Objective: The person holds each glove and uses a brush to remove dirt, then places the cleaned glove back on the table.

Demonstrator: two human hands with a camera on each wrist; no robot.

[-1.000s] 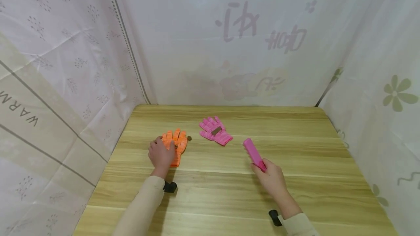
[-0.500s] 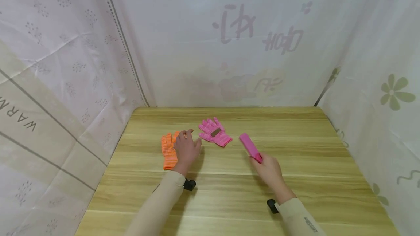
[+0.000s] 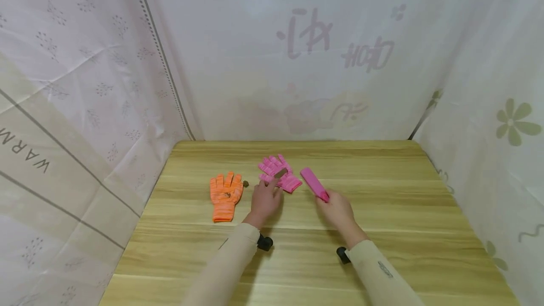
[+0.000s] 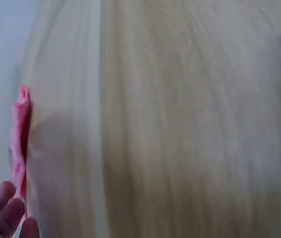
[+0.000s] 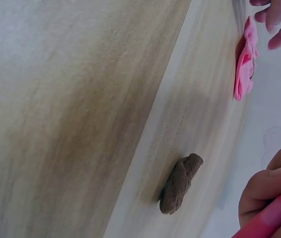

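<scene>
My right hand grips the handle of a pink brush above the table; in the right wrist view, fingers wrap its pink handle. A pink knit glove lies at the table's far middle with a brown strip on it. My left hand reaches to the glove's near edge, fingertips just below the strip. In the left wrist view its fingers are apart beside the glove. A brown lump lies on the table in the right wrist view, not visible in the head view.
An orange knit glove lies flat to the left, with small brown bits on its palm. Beside it is a small brown crumb. Patterned curtains stand behind and at both sides of the wooden table.
My left hand has moved right, from the orange glove to the pink glove's near edge. My right hand has shifted slightly left and away with the brush.
</scene>
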